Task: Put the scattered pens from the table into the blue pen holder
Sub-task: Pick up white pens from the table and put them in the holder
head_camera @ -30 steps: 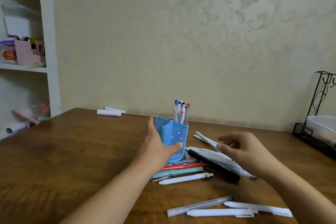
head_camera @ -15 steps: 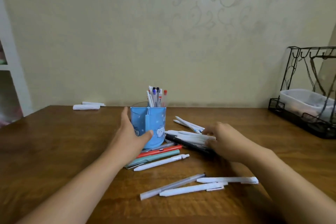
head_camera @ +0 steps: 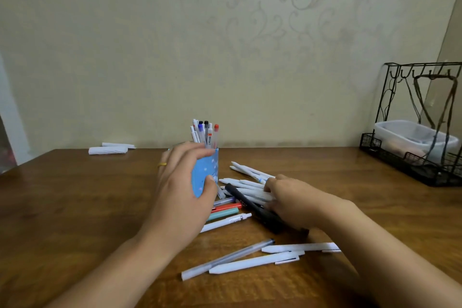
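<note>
Half the blue pen holder [head_camera: 206, 172] hides behind the left hand [head_camera: 183, 190].

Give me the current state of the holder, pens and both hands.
Blue pen holder: upright, several pens inside.
Left hand: gripping the holder.
Right hand: on the white pens, grip unclear.
Black pen: lying flat, partly under the right hand.
Red pen: lying flat beside the holder.

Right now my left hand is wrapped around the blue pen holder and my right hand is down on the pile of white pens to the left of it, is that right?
One slip: the head view shows the pile of white pens lying to the right of the blue pen holder, not the left. The rest holds: the left hand wraps the holder and the right hand is down on that pile.
</note>
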